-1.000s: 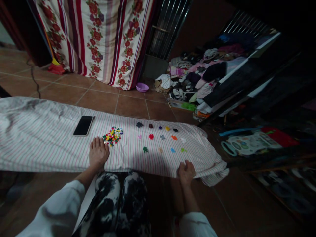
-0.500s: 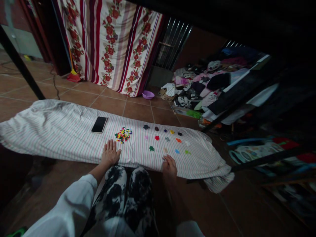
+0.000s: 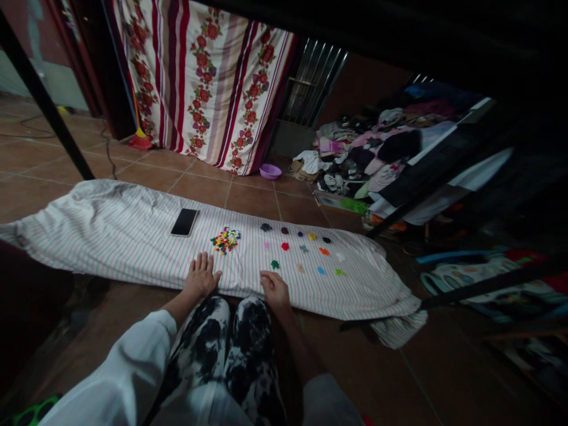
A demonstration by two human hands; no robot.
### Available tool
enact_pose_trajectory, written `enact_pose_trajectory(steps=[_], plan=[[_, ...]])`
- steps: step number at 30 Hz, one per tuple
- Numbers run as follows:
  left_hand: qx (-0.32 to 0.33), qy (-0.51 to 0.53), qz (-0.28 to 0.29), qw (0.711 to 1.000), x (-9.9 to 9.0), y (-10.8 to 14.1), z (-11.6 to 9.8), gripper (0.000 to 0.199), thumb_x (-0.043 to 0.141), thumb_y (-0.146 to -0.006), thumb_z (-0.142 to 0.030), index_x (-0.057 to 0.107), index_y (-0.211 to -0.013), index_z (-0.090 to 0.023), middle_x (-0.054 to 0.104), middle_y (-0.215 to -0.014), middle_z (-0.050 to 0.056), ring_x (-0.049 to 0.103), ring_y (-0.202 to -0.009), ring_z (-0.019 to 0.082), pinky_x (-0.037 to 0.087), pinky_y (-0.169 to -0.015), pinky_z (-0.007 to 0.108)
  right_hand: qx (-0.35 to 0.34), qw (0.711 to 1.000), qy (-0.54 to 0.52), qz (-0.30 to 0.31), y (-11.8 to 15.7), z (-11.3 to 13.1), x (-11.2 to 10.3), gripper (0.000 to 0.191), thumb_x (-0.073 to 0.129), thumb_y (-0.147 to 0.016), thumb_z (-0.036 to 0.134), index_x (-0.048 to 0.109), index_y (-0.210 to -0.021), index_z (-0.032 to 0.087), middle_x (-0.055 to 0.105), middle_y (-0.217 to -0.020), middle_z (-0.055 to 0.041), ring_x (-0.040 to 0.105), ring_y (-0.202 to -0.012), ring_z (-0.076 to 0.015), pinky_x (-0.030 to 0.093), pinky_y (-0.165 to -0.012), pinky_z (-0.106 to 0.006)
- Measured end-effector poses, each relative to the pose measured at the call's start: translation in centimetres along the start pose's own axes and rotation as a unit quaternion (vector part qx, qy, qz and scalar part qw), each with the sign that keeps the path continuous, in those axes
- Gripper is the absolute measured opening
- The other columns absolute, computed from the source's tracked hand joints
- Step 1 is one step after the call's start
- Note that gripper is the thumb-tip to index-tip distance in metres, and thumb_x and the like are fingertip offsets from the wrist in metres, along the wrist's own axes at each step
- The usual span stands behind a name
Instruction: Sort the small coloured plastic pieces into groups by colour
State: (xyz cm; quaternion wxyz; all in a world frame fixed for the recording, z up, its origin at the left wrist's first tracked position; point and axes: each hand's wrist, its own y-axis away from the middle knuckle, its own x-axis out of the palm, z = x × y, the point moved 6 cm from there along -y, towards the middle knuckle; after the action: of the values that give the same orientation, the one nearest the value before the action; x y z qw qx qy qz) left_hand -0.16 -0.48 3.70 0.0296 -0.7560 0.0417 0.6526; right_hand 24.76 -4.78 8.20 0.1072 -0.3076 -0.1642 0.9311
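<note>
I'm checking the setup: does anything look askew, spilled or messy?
The striped cloth hangs bunched and uneven at its right end, and clothes behind lie in a jumbled pile. The mixed heap of coloured pieces looks compact, not spilled.

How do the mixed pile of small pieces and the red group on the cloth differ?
The mixed pile has many colours, while the red group has only one. The mixed pile covers a wider area; the red group is a small cluster. The mixed pile lies to the left, and the red group lies among the separate colour groups. Both rest on the striped cloth.
</note>
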Motion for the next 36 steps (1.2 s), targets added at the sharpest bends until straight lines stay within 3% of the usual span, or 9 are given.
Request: enact_pose_trajectory(steps=[7, 14, 20, 25, 29, 36], plan=[[-0.045, 0.031, -0.079, 0.995, -0.7, -2.3, -0.2, 0.063, 0.028, -0.093, -0.038, 0.043, -0.141, 0.001, 0.038, -0.151, 0.024, 0.030, -0.145, 0.034, 0.027, -0.115, 0.049, 0.003, 0.992, -0.009, 0.126, -3.5, 1.7, 7.8, 0.026, 0.050, -0.086, 0.022, 0.073, -0.099, 0.022, 0.071, -0.095, -0.0055, 0.066, -0.086, -0.0173, 0.054, -0.081, -0.030], [-0.074, 0.045, -0.152, 0.985, -1.2, -4.6, 0.3, 0.057, 0.030, -0.090, -0.026, 0.048, -0.136, 0.001, 0.046, -0.146, 0.024, 0.037, -0.141, 0.033, 0.028, -0.115, 0.048, 0.032, 0.986, 0.051, 0.154, -6.4, 2.1, 12.3, 0.027, 0.055, -0.085, 0.015, 0.072, -0.103, 0.025, 0.070, -0.095, -0.0024, 0.065, -0.083, -0.0145, 0.050, -0.081, -0.025], [-0.049, -0.006, -0.179, 0.983, -2.4, -4.9, -0.3, 0.050, 0.032, -0.090, -0.025, 0.054, -0.128, -0.002, 0.053, -0.138, 0.025, 0.046, -0.130, 0.034, 0.034, -0.105, 0.048, 0.053, 0.978, 0.125, 0.159, -7.4, 2.0, 14.0, 0.019, 0.062, -0.084, 0.020, 0.070, -0.101, 0.025, 0.069, -0.096, -0.0028, 0.064, -0.086, -0.0163, 0.047, -0.078, -0.026], [-0.018, -0.052, -0.152, 0.987, -3.2, -5.5, -0.6, 0.035, 0.036, -0.088, -0.026, 0.062, -0.102, -0.008, 0.063, -0.107, 0.020, 0.055, -0.102, 0.032, 0.039, -0.085, 0.044, 0.052, 0.976, 0.138, 0.158, -7.2, 2.2, 14.2, 0.012, 0.061, -0.087, 0.024, 0.068, -0.097, 0.025, 0.069, -0.096, -0.0028, 0.063, -0.090, -0.0177, 0.046, -0.078, -0.026], [-0.027, -0.043, -0.185, 0.981, -3.7, -5.2, -0.3, 0.027, 0.038, -0.087, -0.026, 0.060, -0.094, -0.013, 0.060, -0.096, 0.015, 0.052, -0.098, 0.029, 0.037, -0.082, 0.041, 0.054, 0.983, 0.113, 0.138, -6.8, 1.7, 14.0, 0.009, 0.060, -0.087, 0.025, 0.067, -0.093, 0.026, 0.069, -0.093, -0.0009, 0.063, -0.089, -0.0161, 0.047, -0.080, -0.025], [-0.017, -0.046, -0.199, 0.979, -3.6, -5.1, -0.3, 0.025, 0.038, -0.089, -0.026, 0.059, -0.095, -0.014, 0.058, -0.097, 0.014, 0.051, -0.099, 0.029, 0.035, -0.081, 0.039, 0.089, 0.991, 0.020, 0.102, -6.3, 0.4, 13.6, 0.015, 0.056, -0.087, 0.025, 0.067, -0.099, 0.025, 0.074, -0.095, 0.0002, 0.068, -0.082, -0.0142, 0.051, -0.080, -0.025]])
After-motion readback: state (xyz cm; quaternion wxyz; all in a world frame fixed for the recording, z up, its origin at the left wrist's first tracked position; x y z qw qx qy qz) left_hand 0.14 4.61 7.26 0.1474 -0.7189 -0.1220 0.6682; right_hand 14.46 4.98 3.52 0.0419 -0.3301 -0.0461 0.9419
